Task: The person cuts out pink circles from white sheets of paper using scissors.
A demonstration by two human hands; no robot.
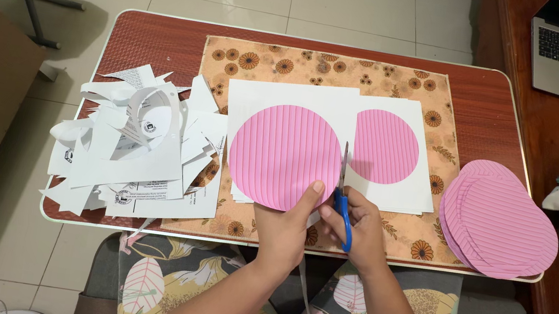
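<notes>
Cutting is what I see at frame centre: a pink ribbed paper circle [285, 156] on its white sheet, pinched at the lower edge by my left hand [287, 227], thumb on top. My right hand [357, 231] grips blue-handled scissors [342, 193], fingers closed through the loops, blades upright along the circle's right rim. Just right lies a second sheet with a pink circle [387, 148]. Both rest on a floral mat [439, 93]. Curled white scraps [134, 153] heap at left; cut pink discs [501, 220] stack at right.
</notes>
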